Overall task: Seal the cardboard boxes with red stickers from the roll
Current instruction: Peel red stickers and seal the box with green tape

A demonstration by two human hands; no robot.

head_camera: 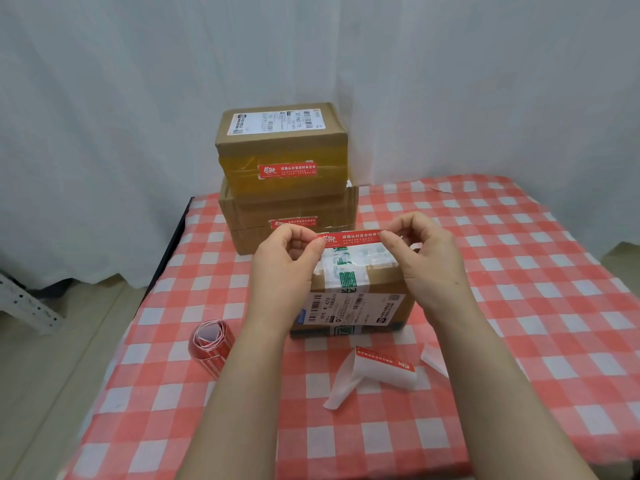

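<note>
A red sticker [353, 238] is stretched flat between my two hands, just above the far top edge of a small cardboard box [377, 284] with green-printed tape and a shipping label. My left hand [289, 263] pinches the sticker's left end and my right hand [424, 254] pinches its right end. Behind, two boxes are stacked: the upper box [282, 147] and the lower box [294, 216] each carry a red sticker on the front. The red sticker roll [210, 346] lies on the cloth at the left of my left forearm.
The table has a red-and-white checked cloth [519, 306]. White backing strips [377, 372], one with a red sticker edge, lie in front of the small box. A white curtain hangs behind. The table's left edge drops to the floor near a white metal frame [24, 306].
</note>
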